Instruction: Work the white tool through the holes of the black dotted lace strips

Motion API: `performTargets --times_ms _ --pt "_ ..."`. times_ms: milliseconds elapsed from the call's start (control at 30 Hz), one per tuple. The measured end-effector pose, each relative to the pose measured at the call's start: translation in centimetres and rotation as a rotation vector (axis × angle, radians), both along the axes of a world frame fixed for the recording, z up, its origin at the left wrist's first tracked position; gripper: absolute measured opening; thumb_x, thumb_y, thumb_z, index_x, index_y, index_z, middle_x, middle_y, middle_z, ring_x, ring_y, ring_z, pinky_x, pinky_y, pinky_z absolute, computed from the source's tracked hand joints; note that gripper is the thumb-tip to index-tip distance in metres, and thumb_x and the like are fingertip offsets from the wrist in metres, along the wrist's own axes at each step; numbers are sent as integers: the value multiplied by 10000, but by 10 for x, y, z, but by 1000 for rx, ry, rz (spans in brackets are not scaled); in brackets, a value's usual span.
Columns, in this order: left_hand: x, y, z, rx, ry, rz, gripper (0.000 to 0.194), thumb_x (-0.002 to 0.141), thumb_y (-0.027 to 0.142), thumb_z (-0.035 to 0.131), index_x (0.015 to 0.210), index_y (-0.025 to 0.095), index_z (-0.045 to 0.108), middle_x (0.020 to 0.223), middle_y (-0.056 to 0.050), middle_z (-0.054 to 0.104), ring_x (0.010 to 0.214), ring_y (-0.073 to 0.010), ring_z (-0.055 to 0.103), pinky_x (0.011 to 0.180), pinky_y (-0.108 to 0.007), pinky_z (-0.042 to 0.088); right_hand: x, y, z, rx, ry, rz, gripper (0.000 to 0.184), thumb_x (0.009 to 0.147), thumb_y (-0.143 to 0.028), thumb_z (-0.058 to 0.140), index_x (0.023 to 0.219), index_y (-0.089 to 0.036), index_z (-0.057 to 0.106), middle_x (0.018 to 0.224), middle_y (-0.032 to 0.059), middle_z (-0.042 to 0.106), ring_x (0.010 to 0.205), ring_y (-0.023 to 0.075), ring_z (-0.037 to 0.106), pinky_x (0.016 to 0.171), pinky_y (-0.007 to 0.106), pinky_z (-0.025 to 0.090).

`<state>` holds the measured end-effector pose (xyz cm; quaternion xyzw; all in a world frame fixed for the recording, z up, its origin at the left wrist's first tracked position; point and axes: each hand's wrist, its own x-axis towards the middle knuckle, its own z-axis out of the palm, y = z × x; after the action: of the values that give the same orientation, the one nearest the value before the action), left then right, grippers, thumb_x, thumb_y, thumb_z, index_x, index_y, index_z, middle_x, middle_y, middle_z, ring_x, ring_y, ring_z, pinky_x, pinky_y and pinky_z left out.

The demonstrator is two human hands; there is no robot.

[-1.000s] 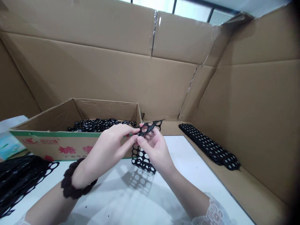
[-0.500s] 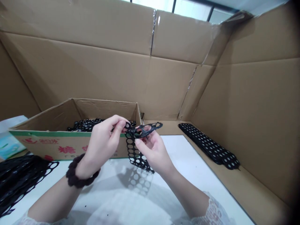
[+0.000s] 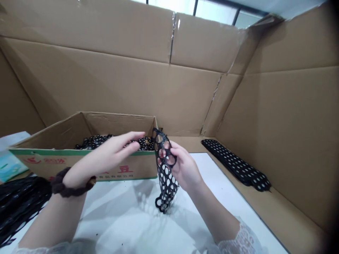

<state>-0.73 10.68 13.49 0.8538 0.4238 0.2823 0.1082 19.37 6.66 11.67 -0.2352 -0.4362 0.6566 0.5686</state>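
Note:
My right hand point(image 3: 185, 165) grips a floppy black strip full of round holes point(image 3: 166, 173) by its upper edge. The strip hangs curled over the white table, its lower end near the tabletop. My left hand point(image 3: 119, 148) is apart from it, just left, in front of the cardboard box's rim. Its fingers are stretched out with a gap between thumb and forefinger, and nothing is in them. Small black holed pieces point(image 3: 97, 141) lie inside the printed cardboard box point(image 3: 143, 169) behind this hand.
At the right, a stack of flat black perforated strips point(image 3: 235, 164) lies on the cardboard beside the white table point(image 3: 206, 197). A heap of black strips point(image 3: 21, 204) lies at the left, near a pale green packet point(image 3: 12, 164). Tall cardboard walls point(image 3: 111, 81) enclose the back and right.
My left hand has let go of the black strip, opened and drawn back to the left. In my right hand the strip has turned and now hangs down lengthwise.

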Motion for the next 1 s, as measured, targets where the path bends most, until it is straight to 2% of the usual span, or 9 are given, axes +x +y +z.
performTargets --times_ms 100,200,300,400,500,667,767,867,1000 --pt "24 -18 -1 -169 -133 -279 616 810 401 524 1350 244 273 1369 -63 392 1210 -241 407 986 -344 371 2 -2 4 -26 24 -21 46 709 -218 491 720 -189 524 660 -13 550 630 110 526 630 237 446" --pt "34 -23 -1 -340 -363 -360 494 789 359 571 1225 195 409 1125 -87 568 970 -207 576 785 -298 504 5 -4 7 33 -2 -71 51 735 -232 495 725 -187 517 659 -10 558 641 117 545 629 243 462" --pt "30 -24 4 -398 -514 -197 280 793 334 569 1011 173 498 724 3 579 547 -111 584 487 -209 491 7 -3 6 144 -79 -153 115 791 -292 492 761 -185 520 723 9 582 686 128 564 656 261 477" --pt "25 -27 8 -308 -623 -56 213 791 318 571 933 187 482 600 56 499 366 -72 509 347 -166 410 6 1 2 210 -190 -121 252 816 -442 476 856 -196 516 849 40 606 770 142 579 702 285 485" --pt "26 -32 10 -224 -687 -24 203 793 300 570 938 204 465 632 53 509 381 -77 536 339 -154 406 2 3 -3 246 -313 -1 376 746 -504 557 959 -201 498 971 62 594 874 155 576 788 308 472" --pt "27 -38 11 -201 -939 -50 154 826 247 527 913 242 401 686 53 517 522 -100 593 509 -210 505 -7 3 -17 268 -511 188 470 642 -360 707 1033 -208 496 1020 44 576 919 152 567 831 321 467" --pt "17 -40 14 -159 -985 3 150 819 235 535 903 232 411 769 31 533 574 -100 604 547 -216 517 -11 6 -27 280 -596 245 423 639 -290 706 1008 -192 523 972 27 583 857 136 580 814 306 469" --pt "-2 -41 16 -60 -910 124 150 808 256 551 906 212 447 828 7 537 615 -109 605 539 -218 521 -14 11 -33 232 -649 296 255 686 -302 646 868 -156 542 807 6 564 704 116 577 663 266 491" --pt "-36 -46 15 31 -800 330 147 763 247 600 827 181 486 819 -2 543 719 -127 597 586 -209 512 -13 15 -35 264 -738 252 196 715 -329 600 779 -152 545 722 -16 498 535 62 443 473 199 426"
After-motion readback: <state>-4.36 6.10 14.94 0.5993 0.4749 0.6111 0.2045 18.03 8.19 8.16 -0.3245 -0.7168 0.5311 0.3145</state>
